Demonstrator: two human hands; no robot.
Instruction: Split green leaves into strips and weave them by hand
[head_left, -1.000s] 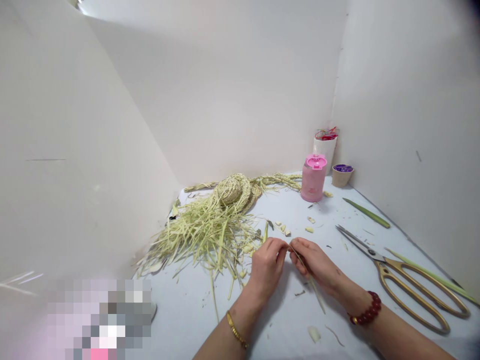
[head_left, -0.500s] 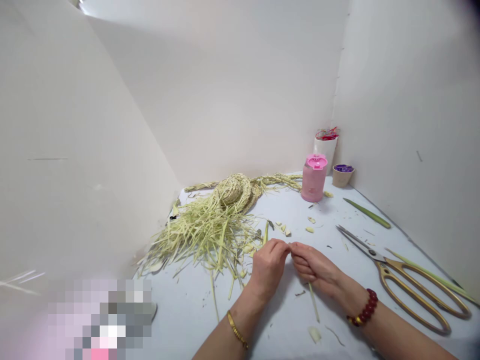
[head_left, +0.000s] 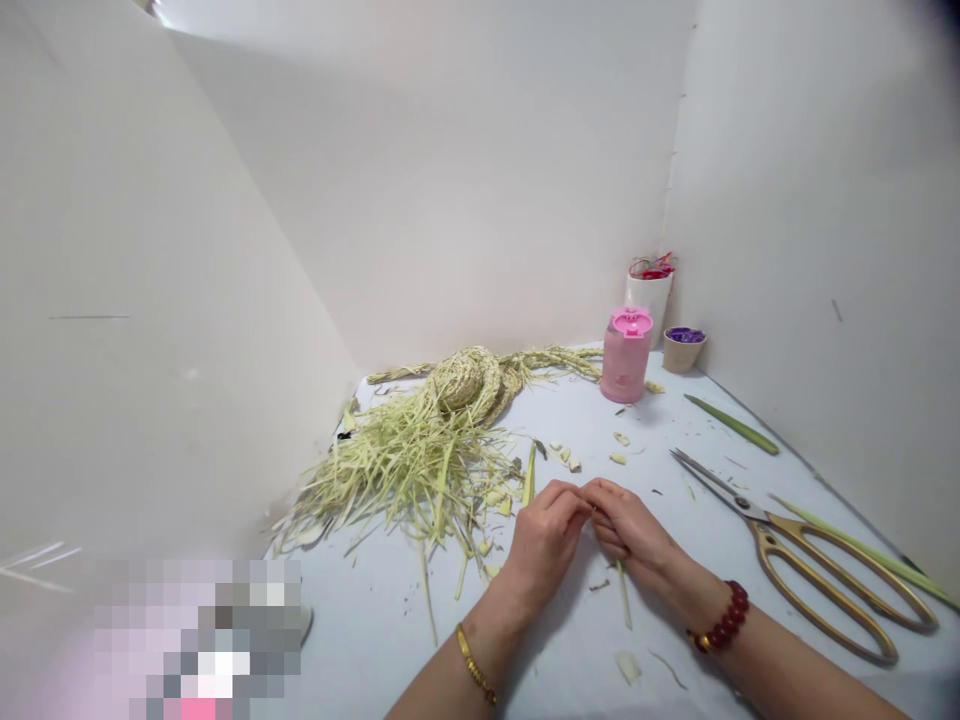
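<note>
My left hand (head_left: 551,540) is closed in a pinch, its fingertips touching those of my right hand (head_left: 630,528). What lies between the fingertips is too small and hidden to make out. Below the curled fingers of my right hand hangs a narrow pale green leaf strip (head_left: 625,597), its upper part covered by the hand. Just beyond my left hand stands out a wider yellow-green strip (head_left: 530,474), its lower end hidden. A heap of shredded leaf strips (head_left: 405,460) spreads to the left, with a coiled braid (head_left: 469,380) behind it.
Large gold-handled scissors (head_left: 765,520) lie at right, between a green leaf piece (head_left: 731,424) and a long leaf strip (head_left: 862,548). A pink lidded container (head_left: 625,360), a white cup (head_left: 649,292) and a small tan cup (head_left: 683,355) stand at the back. Scraps dot the white table.
My left hand has shifted slightly right and its fingers now overlap the right fingertips more. Less of the strip hangs below my right hand. The view has moved a little.
</note>
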